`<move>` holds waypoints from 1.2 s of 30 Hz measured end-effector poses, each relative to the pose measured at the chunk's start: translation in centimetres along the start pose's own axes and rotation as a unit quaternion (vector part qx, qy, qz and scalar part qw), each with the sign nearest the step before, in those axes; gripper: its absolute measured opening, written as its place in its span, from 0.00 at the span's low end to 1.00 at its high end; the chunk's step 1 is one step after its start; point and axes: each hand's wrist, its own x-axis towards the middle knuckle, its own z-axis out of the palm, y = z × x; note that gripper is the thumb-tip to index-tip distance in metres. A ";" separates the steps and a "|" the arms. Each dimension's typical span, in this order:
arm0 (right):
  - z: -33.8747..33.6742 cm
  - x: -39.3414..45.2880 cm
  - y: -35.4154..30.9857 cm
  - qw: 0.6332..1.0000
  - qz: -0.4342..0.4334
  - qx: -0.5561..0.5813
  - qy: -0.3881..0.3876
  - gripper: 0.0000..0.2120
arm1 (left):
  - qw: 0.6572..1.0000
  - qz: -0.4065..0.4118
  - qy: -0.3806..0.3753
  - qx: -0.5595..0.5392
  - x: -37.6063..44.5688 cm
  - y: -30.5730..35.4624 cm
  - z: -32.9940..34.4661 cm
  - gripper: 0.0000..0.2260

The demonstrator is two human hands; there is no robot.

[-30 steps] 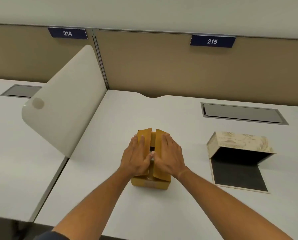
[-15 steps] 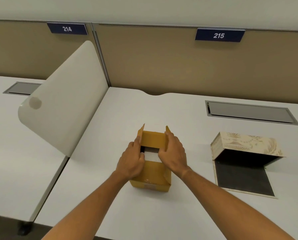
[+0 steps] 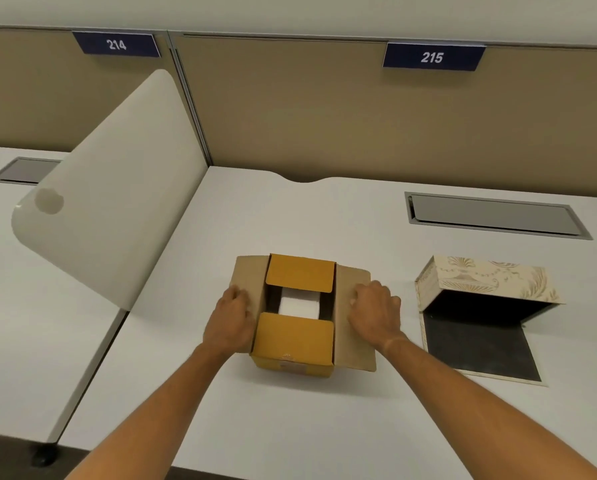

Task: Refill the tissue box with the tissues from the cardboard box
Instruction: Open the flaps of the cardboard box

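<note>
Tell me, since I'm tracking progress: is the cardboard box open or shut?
Open. The cardboard box has its side flaps spread flat under the left hand and right hand; white tissues show between the inner flaps.

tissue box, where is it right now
In the head view, the tissue box lies open on the white desk, right of the cardboard box, below the 215 sign.

The small yellow-brown cardboard box [image 3: 295, 344] stands upright on the desk straight ahead of me, its two side flaps folded flat outward and its near and far flaps lying partly over the opening. Through the gap between them I see the white stack of tissues [image 3: 299, 304] inside. Well to its right lies the cream tissue box with a pale gold ornamental print [image 3: 487, 280], hinged open, its dark lining showing and its flat panel resting on the desk toward me.
</note>
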 end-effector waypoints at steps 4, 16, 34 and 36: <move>1.3 0.2 -0.6 0.978 0.045 0.188 -0.076 0.09 | 0.993 -0.011 -0.026 -0.118 0.2 0.2 1.3 0.10; 2.2 0.8 -1.9 0.937 0.124 0.312 -0.100 0.12 | 0.965 -0.075 -0.081 -0.238 0.9 0.3 2.3 0.21; 0.7 3.3 -4.0 0.964 -0.239 -0.114 0.017 0.20 | 0.983 0.173 0.064 -0.018 -1.9 2.1 1.7 0.14; 0.6 3.5 -4.3 0.961 -0.253 -0.107 0.036 0.13 | 0.982 0.163 0.079 -0.051 -2.3 2.5 1.2 0.13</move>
